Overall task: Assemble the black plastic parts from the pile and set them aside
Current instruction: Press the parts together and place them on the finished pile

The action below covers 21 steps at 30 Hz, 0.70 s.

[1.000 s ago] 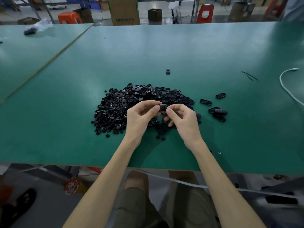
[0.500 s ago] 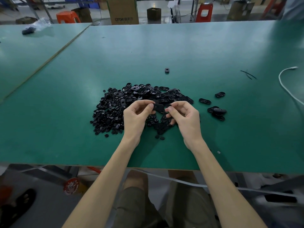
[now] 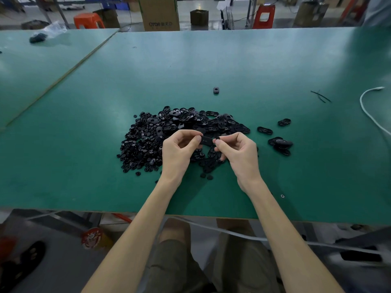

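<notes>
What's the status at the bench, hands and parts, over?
Left hand and right hand both pinch one black part, above the pile. Small cluster of parts lies apart on the right. Nothing in the way.

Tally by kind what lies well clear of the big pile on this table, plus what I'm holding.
Held black part, pinched by left hand and right hand: 1
Single oval parts: 2
Set-aside heap: 1
Small ring part: 1
White cable: 1
Bunch of thin black strands: 1
Total: 7
</notes>
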Each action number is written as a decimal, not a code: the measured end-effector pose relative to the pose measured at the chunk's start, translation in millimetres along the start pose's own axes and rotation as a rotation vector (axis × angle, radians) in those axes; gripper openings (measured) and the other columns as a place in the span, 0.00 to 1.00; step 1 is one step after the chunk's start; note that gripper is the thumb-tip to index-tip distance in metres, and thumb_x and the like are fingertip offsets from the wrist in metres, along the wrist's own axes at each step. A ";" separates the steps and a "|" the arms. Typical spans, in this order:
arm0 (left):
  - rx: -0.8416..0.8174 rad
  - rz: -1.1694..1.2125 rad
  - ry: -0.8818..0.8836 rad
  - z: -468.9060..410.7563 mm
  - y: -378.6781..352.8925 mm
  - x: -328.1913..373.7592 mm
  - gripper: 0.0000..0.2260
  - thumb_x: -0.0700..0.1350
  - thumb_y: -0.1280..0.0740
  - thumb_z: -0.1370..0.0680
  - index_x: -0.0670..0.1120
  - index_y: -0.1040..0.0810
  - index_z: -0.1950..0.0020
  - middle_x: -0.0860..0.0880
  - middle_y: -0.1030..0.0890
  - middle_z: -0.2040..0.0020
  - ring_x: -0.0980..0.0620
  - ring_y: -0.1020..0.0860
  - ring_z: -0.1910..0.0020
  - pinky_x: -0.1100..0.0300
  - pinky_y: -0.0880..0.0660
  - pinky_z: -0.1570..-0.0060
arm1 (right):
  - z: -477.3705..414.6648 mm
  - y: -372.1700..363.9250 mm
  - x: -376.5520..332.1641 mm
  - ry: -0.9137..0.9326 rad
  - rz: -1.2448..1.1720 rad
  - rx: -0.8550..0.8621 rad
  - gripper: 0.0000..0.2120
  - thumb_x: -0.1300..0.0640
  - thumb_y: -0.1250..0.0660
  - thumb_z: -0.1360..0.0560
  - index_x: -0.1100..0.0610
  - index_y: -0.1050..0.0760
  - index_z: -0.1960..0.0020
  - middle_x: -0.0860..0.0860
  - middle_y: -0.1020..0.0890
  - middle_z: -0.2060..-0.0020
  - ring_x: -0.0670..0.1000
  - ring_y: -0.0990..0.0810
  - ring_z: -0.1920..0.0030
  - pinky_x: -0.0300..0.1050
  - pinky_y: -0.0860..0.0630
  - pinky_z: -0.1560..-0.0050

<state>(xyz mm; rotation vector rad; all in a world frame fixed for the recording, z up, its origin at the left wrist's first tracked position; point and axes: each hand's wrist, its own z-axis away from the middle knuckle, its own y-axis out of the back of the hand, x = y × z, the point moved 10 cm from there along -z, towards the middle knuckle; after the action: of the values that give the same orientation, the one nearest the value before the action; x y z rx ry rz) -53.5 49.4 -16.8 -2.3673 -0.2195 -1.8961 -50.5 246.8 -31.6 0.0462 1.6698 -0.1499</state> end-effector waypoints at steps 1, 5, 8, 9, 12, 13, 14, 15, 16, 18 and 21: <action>-0.003 -0.003 0.000 0.0 -0.6 -0.1 0.04 0.37 0.26 0.22 0.42 0.15 0.48 0.48 0.13 0.53 0.50 0.14 0.56 0.59 0.18 0.51 | 0.2 -0.4 -0.1 0.000 -0.002 -0.003 0.05 0.60 0.23 0.24 0.58 0.19 0.54 0.53 0.13 0.62 0.47 0.18 0.67 0.39 0.22 0.63; -0.009 -0.014 0.001 0.3 -1.9 -1.4 0.04 0.37 0.27 0.22 0.41 0.15 0.48 0.48 0.13 0.53 0.49 0.14 0.55 0.56 0.17 0.50 | 1.4 -0.5 -3.7 0.018 -0.027 0.000 0.08 0.63 0.23 0.25 0.59 0.21 0.52 0.53 0.13 0.61 0.49 0.15 0.63 0.40 0.22 0.65; -0.012 -0.015 0.002 0.4 -1.6 -1.7 0.04 0.37 0.26 0.22 0.41 0.15 0.48 0.48 0.13 0.53 0.49 0.14 0.55 0.56 0.17 0.50 | 2.0 -4.8 -8.4 0.036 -0.045 -0.039 0.11 0.65 0.24 0.24 0.55 0.19 0.44 0.50 0.14 0.61 0.50 0.15 0.61 0.41 0.22 0.65; -0.013 -0.015 0.002 0.4 -1.3 -1.6 0.04 0.37 0.26 0.22 0.41 0.15 0.48 0.48 0.13 0.53 0.49 0.14 0.55 0.56 0.17 0.50 | 2.3 -6.9 -10.2 0.046 -0.039 -0.057 0.13 0.65 0.25 0.23 0.53 0.17 0.42 0.49 0.14 0.60 0.50 0.15 0.61 0.41 0.22 0.64; -0.013 -0.012 0.002 0.5 -1.0 -1.5 0.04 0.38 0.26 0.22 0.42 0.15 0.48 0.48 0.13 0.53 0.49 0.14 0.56 0.57 0.17 0.50 | 3.0 -10.2 -12.0 0.068 -0.004 -0.079 0.10 0.65 0.26 0.23 0.52 0.15 0.46 0.51 0.12 0.57 0.49 0.14 0.59 0.41 0.21 0.62; -0.012 -0.009 0.002 0.5 -0.9 -1.7 0.04 0.38 0.26 0.22 0.42 0.15 0.48 0.48 0.13 0.53 0.49 0.14 0.55 0.56 0.17 0.50 | 3.0 -9.6 -11.0 0.064 -0.009 -0.073 0.09 0.65 0.25 0.23 0.54 0.15 0.47 0.52 0.12 0.56 0.50 0.14 0.58 0.41 0.21 0.62; -0.012 -0.004 0.002 0.6 -0.8 -1.7 0.04 0.38 0.26 0.22 0.42 0.15 0.48 0.48 0.13 0.53 0.49 0.14 0.55 0.56 0.17 0.50 | 2.9 -8.2 -9.5 0.055 -0.023 -0.061 0.07 0.65 0.25 0.23 0.56 0.16 0.47 0.53 0.11 0.56 0.51 0.13 0.58 0.41 0.20 0.62; -0.013 -0.001 0.003 0.8 -0.9 -1.8 0.04 0.38 0.26 0.22 0.42 0.14 0.48 0.48 0.13 0.53 0.48 0.14 0.55 0.55 0.17 0.49 | 2.9 -6.3 -8.3 0.047 -0.037 -0.048 0.06 0.65 0.25 0.23 0.58 0.18 0.47 0.54 0.11 0.56 0.52 0.13 0.57 0.41 0.20 0.62; -0.014 0.002 0.003 0.8 -1.0 -1.9 0.04 0.38 0.26 0.22 0.42 0.14 0.48 0.48 0.12 0.52 0.48 0.14 0.55 0.55 0.17 0.49 | 2.9 -4.9 -7.7 0.045 -0.043 -0.038 0.06 0.65 0.25 0.23 0.60 0.18 0.47 0.54 0.11 0.55 0.52 0.13 0.57 0.41 0.20 0.62; -0.021 0.010 0.003 1.0 -1.7 -2.0 0.04 0.38 0.26 0.22 0.42 0.14 0.48 0.48 0.12 0.52 0.48 0.14 0.54 0.54 0.17 0.49 | 2.8 -3.8 -8.4 0.058 -0.019 -0.033 0.05 0.64 0.25 0.23 0.59 0.18 0.49 0.52 0.11 0.54 0.53 0.13 0.55 0.41 0.20 0.61; -0.049 0.030 0.003 1.5 -4.7 -0.9 0.04 0.38 0.26 0.22 0.43 0.14 0.48 0.48 0.13 0.52 0.48 0.14 0.53 0.58 0.18 0.50 | 1.1 -1.7 -7.7 0.065 0.033 -0.015 0.06 0.63 0.23 0.24 0.53 0.15 0.52 0.48 0.13 0.59 0.47 0.19 0.63 0.40 0.21 0.61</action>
<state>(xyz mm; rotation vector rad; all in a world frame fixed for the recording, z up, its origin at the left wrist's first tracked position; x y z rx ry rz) -53.1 54.3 -18.1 -2.3843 -0.1370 -1.9135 -48.8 245.4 -23.9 0.0678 1.7336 -0.1126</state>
